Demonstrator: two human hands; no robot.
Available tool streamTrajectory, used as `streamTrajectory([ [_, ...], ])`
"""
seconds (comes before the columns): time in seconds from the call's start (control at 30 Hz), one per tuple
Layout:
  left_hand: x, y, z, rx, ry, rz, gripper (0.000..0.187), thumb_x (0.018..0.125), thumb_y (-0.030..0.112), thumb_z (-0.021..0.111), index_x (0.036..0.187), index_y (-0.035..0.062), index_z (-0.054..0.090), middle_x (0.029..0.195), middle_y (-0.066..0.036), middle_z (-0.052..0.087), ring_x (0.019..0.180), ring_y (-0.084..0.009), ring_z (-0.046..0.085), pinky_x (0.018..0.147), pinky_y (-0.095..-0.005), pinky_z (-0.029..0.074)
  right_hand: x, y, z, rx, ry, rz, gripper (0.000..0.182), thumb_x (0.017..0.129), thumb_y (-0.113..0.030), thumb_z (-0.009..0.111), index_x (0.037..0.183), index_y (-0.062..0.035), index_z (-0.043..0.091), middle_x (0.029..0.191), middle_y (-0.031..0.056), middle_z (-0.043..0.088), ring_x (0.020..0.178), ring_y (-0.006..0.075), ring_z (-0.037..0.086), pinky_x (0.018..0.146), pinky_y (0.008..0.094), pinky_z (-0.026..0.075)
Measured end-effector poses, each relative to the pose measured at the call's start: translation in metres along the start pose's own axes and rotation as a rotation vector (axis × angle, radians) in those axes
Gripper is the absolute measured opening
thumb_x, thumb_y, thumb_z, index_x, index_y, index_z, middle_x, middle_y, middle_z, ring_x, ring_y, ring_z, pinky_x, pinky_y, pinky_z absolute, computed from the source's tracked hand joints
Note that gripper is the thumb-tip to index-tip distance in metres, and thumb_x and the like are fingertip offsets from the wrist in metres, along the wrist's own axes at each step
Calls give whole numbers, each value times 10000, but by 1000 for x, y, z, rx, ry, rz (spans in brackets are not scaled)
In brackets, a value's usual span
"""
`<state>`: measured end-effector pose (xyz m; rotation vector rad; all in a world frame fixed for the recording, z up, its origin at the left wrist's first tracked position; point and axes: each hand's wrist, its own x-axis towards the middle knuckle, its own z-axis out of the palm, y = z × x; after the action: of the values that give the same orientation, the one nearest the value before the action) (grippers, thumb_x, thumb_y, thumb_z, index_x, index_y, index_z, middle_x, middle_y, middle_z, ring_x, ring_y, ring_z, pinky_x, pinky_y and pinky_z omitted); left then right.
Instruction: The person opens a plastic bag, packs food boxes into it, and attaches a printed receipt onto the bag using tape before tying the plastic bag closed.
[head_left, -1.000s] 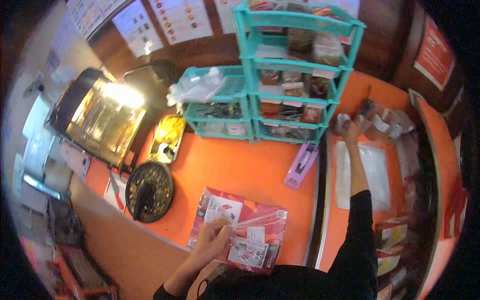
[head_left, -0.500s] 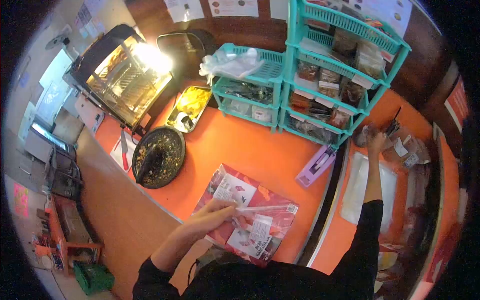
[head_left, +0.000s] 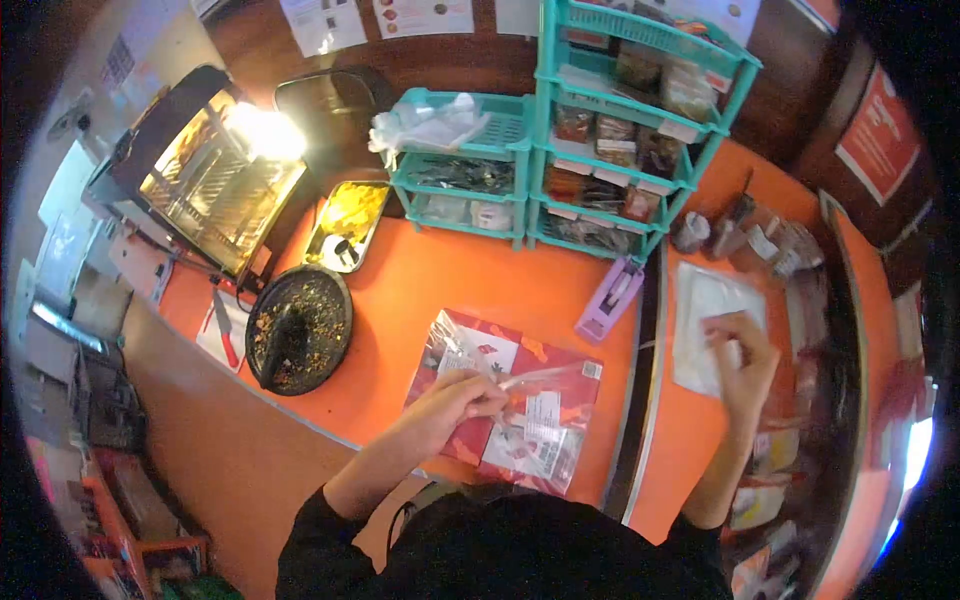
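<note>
My left hand (head_left: 465, 400) is closed on the gathered neck of a clear plastic bag (head_left: 545, 378). Inside or under that plastic lie red printed boxes (head_left: 465, 445) with white label panels, flat on the orange counter in front of me. My right hand (head_left: 742, 362) hovers over a stack of white plastic bags (head_left: 690, 325) on the right-hand counter. Its thumb and fingers are pinched together; whatever is between them is too small to make out.
A stone mortar (head_left: 300, 330) with ground bits stands left, beside a red-handled knife (head_left: 228, 335). Behind are a tray of yellow food (head_left: 345, 225), a lit display warmer (head_left: 215, 175) and teal racks (head_left: 540, 150). A lilac holder (head_left: 608, 300) and small packets (head_left: 760, 245) are at right.
My right hand has drawn back from the small jar and packets at the far right, towards me. My left hand keeps its grip on the bag. The camera view has shifted.
</note>
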<state>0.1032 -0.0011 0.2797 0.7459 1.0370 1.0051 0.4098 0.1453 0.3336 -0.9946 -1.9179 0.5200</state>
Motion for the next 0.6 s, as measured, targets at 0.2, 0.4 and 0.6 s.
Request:
streamTrajectory([
  [0.2,10,0,-18,-207,-304,42,425,860,221,384,1086,-91,562,1037,-172,639,840,-203,593,878,-331,419,-59,-68,78,50,-25,-107,159,684,60,654,812,-32,680,794,90,651,692,182,626,613,273,492],
  [0.4,5,25,-23,-101,-398,-29,563,818,232,346,1261,-103,439,979,-193,643,913,-236,619,709,-283,486,-71,-73,127,78,64,-305,147,706,20,680,840,-30,650,799,107,615,702,244,625,582,294,497],
  [0.6,4,42,-32,-25,-416,-151,574,834,222,322,1329,-65,377,1134,-203,592,1101,-282,565,935,-332,451,-74,-68,134,237,22,-215,134,712,53,657,829,-14,661,816,106,640,744,225,644,629,290,509],
])
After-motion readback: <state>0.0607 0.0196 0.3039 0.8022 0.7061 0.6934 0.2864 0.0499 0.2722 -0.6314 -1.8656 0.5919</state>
